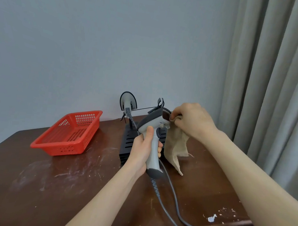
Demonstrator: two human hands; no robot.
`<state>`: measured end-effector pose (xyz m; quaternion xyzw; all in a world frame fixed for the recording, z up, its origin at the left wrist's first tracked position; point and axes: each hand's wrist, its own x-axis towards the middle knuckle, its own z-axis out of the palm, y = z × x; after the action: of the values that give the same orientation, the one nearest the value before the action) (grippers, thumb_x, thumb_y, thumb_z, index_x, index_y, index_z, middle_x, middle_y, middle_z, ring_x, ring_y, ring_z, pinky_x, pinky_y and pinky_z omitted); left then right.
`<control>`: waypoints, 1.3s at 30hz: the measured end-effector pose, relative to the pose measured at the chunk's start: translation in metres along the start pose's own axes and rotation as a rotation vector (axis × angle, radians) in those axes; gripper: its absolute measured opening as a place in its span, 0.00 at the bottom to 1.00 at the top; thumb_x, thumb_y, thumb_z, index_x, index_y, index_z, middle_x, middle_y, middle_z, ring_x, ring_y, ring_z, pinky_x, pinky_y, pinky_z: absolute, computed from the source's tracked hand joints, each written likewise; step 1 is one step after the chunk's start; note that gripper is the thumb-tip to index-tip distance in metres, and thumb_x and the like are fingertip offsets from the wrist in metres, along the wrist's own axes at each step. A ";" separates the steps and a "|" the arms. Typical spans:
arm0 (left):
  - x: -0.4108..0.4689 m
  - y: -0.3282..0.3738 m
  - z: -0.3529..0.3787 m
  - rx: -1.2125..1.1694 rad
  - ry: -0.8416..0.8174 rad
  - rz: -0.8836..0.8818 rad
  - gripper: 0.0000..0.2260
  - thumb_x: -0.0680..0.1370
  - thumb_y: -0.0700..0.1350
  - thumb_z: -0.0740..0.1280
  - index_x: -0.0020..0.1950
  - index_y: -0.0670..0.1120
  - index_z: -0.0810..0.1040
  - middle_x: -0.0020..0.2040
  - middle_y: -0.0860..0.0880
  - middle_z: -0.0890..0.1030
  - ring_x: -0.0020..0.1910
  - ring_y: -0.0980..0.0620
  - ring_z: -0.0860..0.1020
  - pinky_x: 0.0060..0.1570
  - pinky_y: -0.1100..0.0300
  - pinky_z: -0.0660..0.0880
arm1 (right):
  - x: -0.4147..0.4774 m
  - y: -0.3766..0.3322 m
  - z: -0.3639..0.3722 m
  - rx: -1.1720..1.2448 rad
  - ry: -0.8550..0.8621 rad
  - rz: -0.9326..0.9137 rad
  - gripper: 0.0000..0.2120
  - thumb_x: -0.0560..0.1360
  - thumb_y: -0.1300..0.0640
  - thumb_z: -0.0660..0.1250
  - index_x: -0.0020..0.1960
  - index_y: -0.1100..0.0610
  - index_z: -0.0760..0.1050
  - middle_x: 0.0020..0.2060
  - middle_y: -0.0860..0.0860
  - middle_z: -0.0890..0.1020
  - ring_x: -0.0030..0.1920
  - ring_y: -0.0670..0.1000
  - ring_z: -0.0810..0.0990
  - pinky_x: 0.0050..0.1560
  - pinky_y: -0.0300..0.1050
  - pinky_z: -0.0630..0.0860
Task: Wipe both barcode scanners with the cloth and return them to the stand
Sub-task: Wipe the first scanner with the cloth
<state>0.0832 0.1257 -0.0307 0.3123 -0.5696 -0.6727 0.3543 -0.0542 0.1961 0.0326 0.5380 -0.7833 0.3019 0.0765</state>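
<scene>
Our left hand [142, 149] grips the grey pistol-shaped barcode scanner [154, 131] by its handle, window turned right so our right hand [191, 121] can rub it with the pinched beige cloth [176, 146].

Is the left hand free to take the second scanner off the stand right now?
Probably not: the left hand is wrapped around the held scanner, so it would have to let go first. The second scanner itself sits unobstructed on the stand.

Single head-worn view, angled forward and down, close over the table [100, 190] toward the wall [96, 44].
</scene>
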 end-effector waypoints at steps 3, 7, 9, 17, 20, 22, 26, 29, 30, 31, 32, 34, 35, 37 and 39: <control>0.001 0.000 0.001 -0.013 0.010 0.008 0.23 0.77 0.59 0.60 0.43 0.37 0.75 0.28 0.47 0.76 0.24 0.53 0.73 0.25 0.60 0.72 | -0.002 -0.003 -0.005 0.140 0.096 0.035 0.12 0.71 0.63 0.63 0.46 0.52 0.82 0.42 0.49 0.83 0.45 0.51 0.79 0.44 0.40 0.73; 0.001 -0.001 0.001 0.004 -0.002 0.013 0.24 0.76 0.60 0.60 0.43 0.37 0.74 0.28 0.47 0.76 0.24 0.52 0.73 0.24 0.60 0.72 | -0.009 -0.010 -0.004 0.336 0.032 -0.046 0.10 0.71 0.63 0.64 0.43 0.51 0.81 0.39 0.48 0.82 0.40 0.45 0.78 0.43 0.32 0.74; 0.000 -0.002 0.001 0.005 -0.001 0.003 0.24 0.76 0.60 0.61 0.43 0.37 0.74 0.27 0.47 0.76 0.24 0.52 0.73 0.25 0.60 0.72 | -0.005 -0.006 0.000 0.140 -0.009 -0.041 0.13 0.72 0.63 0.62 0.48 0.51 0.82 0.44 0.50 0.81 0.46 0.52 0.79 0.45 0.43 0.75; 0.002 0.001 -0.005 -0.036 0.008 -0.004 0.24 0.77 0.60 0.60 0.45 0.37 0.75 0.29 0.47 0.76 0.25 0.53 0.73 0.25 0.61 0.72 | -0.007 0.005 -0.003 0.169 0.090 0.203 0.11 0.73 0.60 0.64 0.52 0.54 0.81 0.47 0.53 0.82 0.52 0.55 0.78 0.47 0.43 0.73; 0.002 0.001 -0.005 -0.036 0.010 -0.020 0.24 0.77 0.60 0.59 0.44 0.38 0.74 0.28 0.47 0.76 0.25 0.53 0.73 0.25 0.60 0.72 | -0.010 -0.007 -0.006 0.360 0.151 0.121 0.10 0.70 0.62 0.65 0.44 0.51 0.82 0.40 0.49 0.84 0.44 0.50 0.79 0.45 0.42 0.75; 0.002 0.001 -0.003 -0.038 0.002 -0.019 0.24 0.77 0.60 0.59 0.43 0.38 0.74 0.27 0.47 0.75 0.24 0.52 0.72 0.25 0.60 0.72 | -0.011 -0.015 -0.006 0.420 0.129 0.036 0.10 0.70 0.62 0.66 0.44 0.51 0.83 0.38 0.48 0.84 0.41 0.47 0.79 0.43 0.37 0.74; 0.001 0.002 -0.002 -0.057 0.002 -0.024 0.24 0.78 0.60 0.59 0.44 0.37 0.74 0.27 0.47 0.75 0.24 0.53 0.72 0.24 0.61 0.71 | -0.007 -0.017 0.000 0.301 0.058 -0.054 0.11 0.71 0.63 0.64 0.47 0.52 0.83 0.40 0.47 0.81 0.43 0.48 0.78 0.43 0.37 0.73; 0.001 0.001 -0.004 -0.055 0.010 -0.024 0.24 0.77 0.60 0.59 0.41 0.38 0.75 0.27 0.47 0.75 0.24 0.53 0.72 0.25 0.61 0.71 | -0.003 -0.009 0.000 0.115 0.020 0.036 0.15 0.72 0.63 0.61 0.50 0.52 0.83 0.47 0.50 0.84 0.47 0.53 0.79 0.43 0.41 0.71; 0.001 0.001 -0.004 -0.059 0.013 -0.028 0.24 0.77 0.61 0.59 0.41 0.38 0.74 0.27 0.47 0.75 0.24 0.53 0.72 0.25 0.60 0.72 | -0.002 -0.007 -0.001 0.083 0.032 0.083 0.15 0.72 0.63 0.60 0.51 0.52 0.82 0.48 0.51 0.84 0.48 0.54 0.79 0.43 0.41 0.71; 0.001 0.001 -0.005 -0.066 0.018 -0.031 0.25 0.76 0.61 0.59 0.41 0.38 0.74 0.27 0.47 0.75 0.24 0.53 0.72 0.25 0.60 0.71 | -0.002 -0.005 -0.002 0.072 0.061 0.128 0.15 0.72 0.63 0.60 0.52 0.53 0.82 0.48 0.52 0.83 0.48 0.55 0.79 0.43 0.41 0.71; 0.001 0.001 -0.005 -0.068 0.022 -0.031 0.25 0.76 0.61 0.59 0.41 0.38 0.74 0.27 0.47 0.75 0.24 0.53 0.72 0.25 0.60 0.71 | -0.003 -0.004 -0.002 0.088 0.102 0.161 0.13 0.72 0.62 0.61 0.51 0.54 0.81 0.47 0.52 0.83 0.47 0.56 0.79 0.43 0.42 0.71; 0.000 0.001 -0.004 -0.056 0.011 -0.024 0.25 0.76 0.61 0.60 0.42 0.38 0.74 0.27 0.47 0.75 0.24 0.53 0.72 0.24 0.61 0.71 | -0.005 -0.006 0.000 0.197 0.174 0.159 0.09 0.72 0.60 0.64 0.48 0.54 0.81 0.43 0.51 0.83 0.46 0.54 0.79 0.43 0.43 0.73; 0.000 0.001 -0.002 -0.047 0.000 -0.020 0.25 0.75 0.61 0.60 0.43 0.37 0.74 0.26 0.47 0.75 0.23 0.53 0.72 0.24 0.61 0.72 | -0.006 -0.009 0.001 0.255 0.195 0.135 0.08 0.71 0.59 0.65 0.47 0.54 0.82 0.42 0.50 0.83 0.46 0.53 0.79 0.44 0.44 0.75; -0.002 0.002 0.000 -0.045 -0.018 -0.016 0.26 0.73 0.62 0.60 0.43 0.37 0.74 0.26 0.47 0.75 0.23 0.53 0.72 0.23 0.61 0.71 | -0.008 -0.014 0.005 0.294 0.210 0.087 0.07 0.71 0.59 0.66 0.46 0.54 0.82 0.41 0.51 0.84 0.44 0.52 0.80 0.46 0.45 0.76; -0.003 0.002 0.002 -0.051 -0.026 -0.009 0.26 0.72 0.62 0.61 0.43 0.37 0.74 0.26 0.47 0.75 0.23 0.53 0.72 0.23 0.61 0.71 | -0.010 -0.017 0.010 0.233 0.233 0.056 0.08 0.72 0.59 0.65 0.49 0.55 0.82 0.42 0.51 0.83 0.45 0.53 0.79 0.43 0.44 0.74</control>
<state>0.0832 0.1288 -0.0288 0.2971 -0.5555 -0.6926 0.3514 -0.0333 0.1944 0.0272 0.4825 -0.7435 0.4530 0.0955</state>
